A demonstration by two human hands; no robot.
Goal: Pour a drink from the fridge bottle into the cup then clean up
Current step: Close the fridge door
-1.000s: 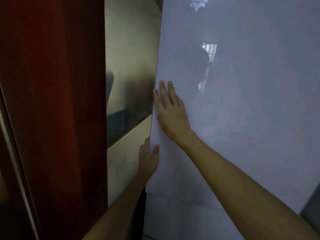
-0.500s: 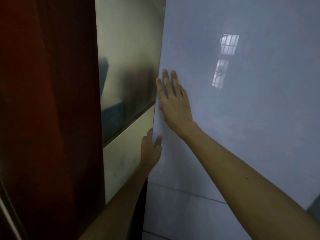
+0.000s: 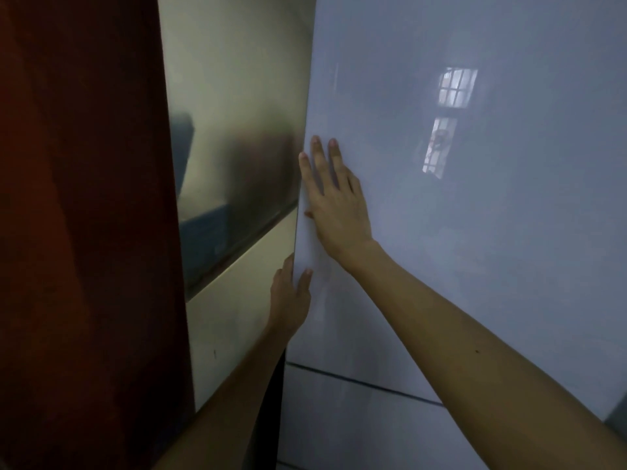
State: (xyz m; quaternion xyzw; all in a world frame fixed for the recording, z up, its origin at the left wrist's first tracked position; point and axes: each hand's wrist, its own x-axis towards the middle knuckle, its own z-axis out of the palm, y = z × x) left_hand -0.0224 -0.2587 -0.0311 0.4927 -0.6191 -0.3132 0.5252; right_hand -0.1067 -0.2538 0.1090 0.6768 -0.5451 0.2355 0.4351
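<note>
A glossy white fridge door [image 3: 475,232] fills the right of the head view and reflects a window. My left hand [image 3: 290,298] grips the door's left edge, thumb on the front face, fingers wrapped behind. Just above it, my right hand [image 3: 334,198] lies flat on the front face with its fingers spread near the same edge. A seam [image 3: 366,385] below marks a lower door. I see no bottle and no cup.
The fridge's metallic side panel [image 3: 234,147] runs back to the left of the door edge. A dark red wooden panel [image 3: 84,232] stands close on the far left, leaving a narrow gap beside the fridge.
The view has shifted so both hands sit slightly lower and further right in frame. The window reflection on the door has moved. Both hands keep the same hold on the door.
</note>
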